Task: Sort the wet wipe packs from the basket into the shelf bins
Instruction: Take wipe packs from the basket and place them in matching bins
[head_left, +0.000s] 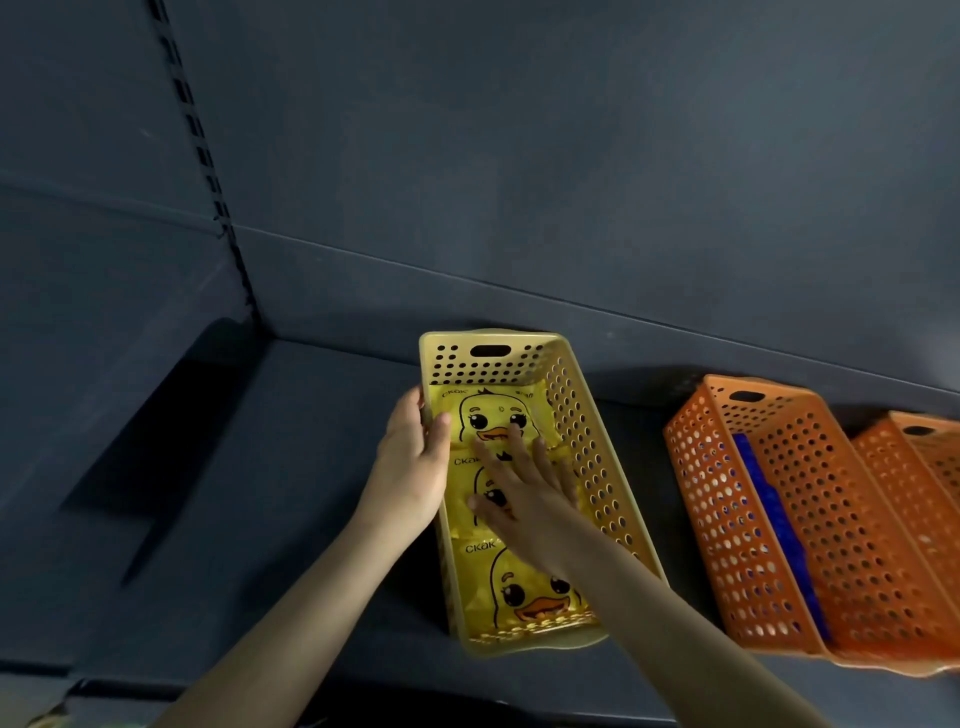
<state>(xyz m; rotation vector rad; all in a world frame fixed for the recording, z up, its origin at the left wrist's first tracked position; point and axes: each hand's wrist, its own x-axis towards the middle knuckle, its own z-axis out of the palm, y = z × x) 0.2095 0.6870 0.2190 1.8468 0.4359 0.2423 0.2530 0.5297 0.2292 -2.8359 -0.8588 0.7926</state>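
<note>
Dark shelf (260, 467) under the yellow bin (587, 452), orange bins (727, 519) to its right. Inside it, duck packs (530, 592) laid flat in a row. Left hand (415, 457) gripping its left wall, likely to steady it; right hand (524, 483), fingers spread, pressing the packs down.

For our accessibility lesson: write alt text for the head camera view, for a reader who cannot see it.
A left hand holds the side wall of a yellow bin on a dark shelf while the right hand lies flat on the duck-print packs inside. Orange bins stand to its right, the nearest holding blue packs.
</note>
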